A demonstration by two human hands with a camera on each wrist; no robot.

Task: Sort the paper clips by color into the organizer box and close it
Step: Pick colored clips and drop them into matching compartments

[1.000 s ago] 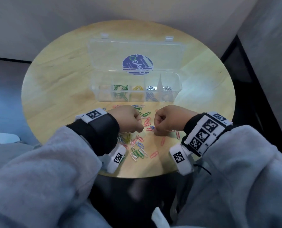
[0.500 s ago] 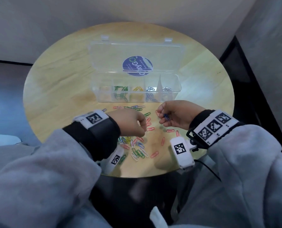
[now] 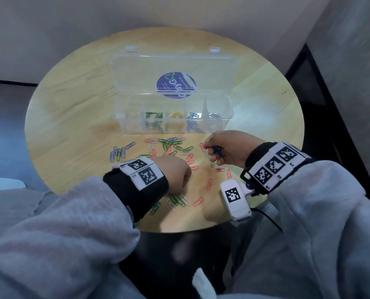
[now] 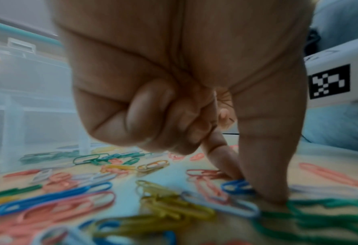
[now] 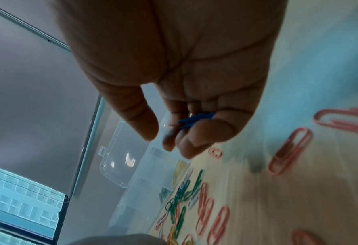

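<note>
The round pale wooden bench [image 3: 72, 117] carries a clear plastic organizer box [image 3: 175, 117] with its lid [image 3: 171, 72] standing open, beyond both hands; green, yellow, blue and silver clips lie in 4 of its compartments, and the leftmost one is too hazy to read. Loose coloured paper clips [image 3: 169, 147] are scattered between the box and the fingers, some hidden under the left wrist. The left hand [image 3: 175, 171] is curled, thumb and forefinger tip pressed down on a blue paper clip [image 4: 236, 186] on the bench; whether they actually pinch it is blurred. The right hand [image 3: 227, 147] hangs above the bench, fingers [image 5: 194, 139] curled round a few dark blue clips [image 5: 196, 119], mostly hidden; their count cannot be told.
</note>
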